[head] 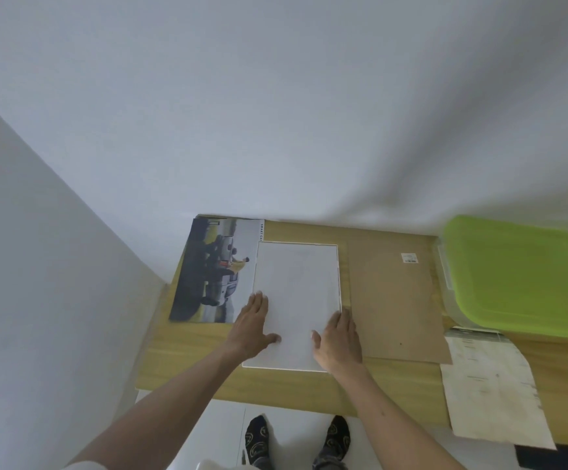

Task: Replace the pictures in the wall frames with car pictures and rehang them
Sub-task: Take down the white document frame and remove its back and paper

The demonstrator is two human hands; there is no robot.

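Observation:
A white picture frame [296, 286] lies flat on the wooden table [187, 354], showing a plain white sheet inside its thin white rim. My left hand [253, 325] lies flat on its lower left part, fingers straight. My right hand [338, 339] rests flat on its lower right edge. A car picture [213, 269] with a silver car and a figure in yellow lies left of the frame, partly under it. The brown backing board [394, 300] lies to the right of the frame.
A container with a green lid [520, 273] stands at the right back. A pale printed sheet [493, 385] hangs over the table's front right edge. White walls close the back and left. My socked feet [296, 442] stand on the white floor.

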